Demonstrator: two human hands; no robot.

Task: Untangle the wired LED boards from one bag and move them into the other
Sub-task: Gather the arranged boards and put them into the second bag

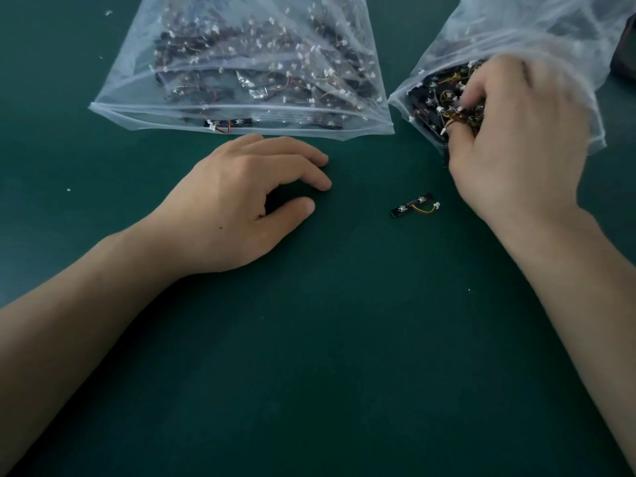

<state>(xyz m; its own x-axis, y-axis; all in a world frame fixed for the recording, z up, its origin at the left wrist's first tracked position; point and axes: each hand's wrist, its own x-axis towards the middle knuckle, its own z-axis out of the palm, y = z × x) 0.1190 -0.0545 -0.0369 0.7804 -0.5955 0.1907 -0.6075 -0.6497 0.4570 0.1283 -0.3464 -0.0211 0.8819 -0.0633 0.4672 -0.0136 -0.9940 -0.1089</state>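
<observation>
Loose LED board [413,205] lies sideways, nearer R hand [516,142], curled in right bag [516,25] tangle [435,98], grip unclear; L hand [241,201] loose, empty.

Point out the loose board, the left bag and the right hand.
loose board [411,203], head view, strip's middle.
left bag [155,117], head view, bare near edge.
right hand [516,146], head view, back of hand.
</observation>
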